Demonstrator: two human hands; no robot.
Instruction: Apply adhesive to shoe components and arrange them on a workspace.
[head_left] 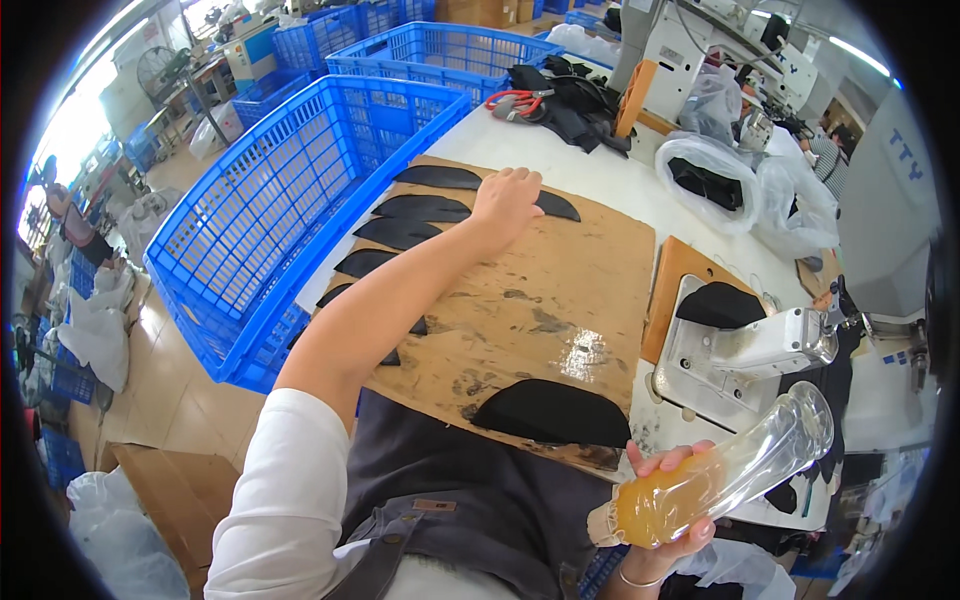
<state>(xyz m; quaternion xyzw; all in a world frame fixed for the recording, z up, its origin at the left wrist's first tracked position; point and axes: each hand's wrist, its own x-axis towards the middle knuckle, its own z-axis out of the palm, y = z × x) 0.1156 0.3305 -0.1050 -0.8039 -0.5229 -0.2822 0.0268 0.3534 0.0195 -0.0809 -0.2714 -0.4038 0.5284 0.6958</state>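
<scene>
My left hand [507, 205] reaches to the far part of a brown, stained board [560, 290], its fingers bent and closed over a black curved fabric piece [557, 206] that shows to their right. Just left of those fingers lies another leaf-shaped black piece [438, 177]. Several more are laid in a column down the board's left side, partly behind my forearm. In my right hand [672, 462] is a clear plastic bottle [690, 490] with yellowish liquid, tilted so its pale end points down to the left. A larger black half-oval piece [550, 412] rests at the board's near edge.
Blue plastic baskets [265, 215] stand left of and beyond the white table. At the right is a sewing machine [770, 345] with a black piece on its plate. Red-handled scissors [518, 103], black scraps [575, 105] and a plastic bag [705, 185] sit at the back.
</scene>
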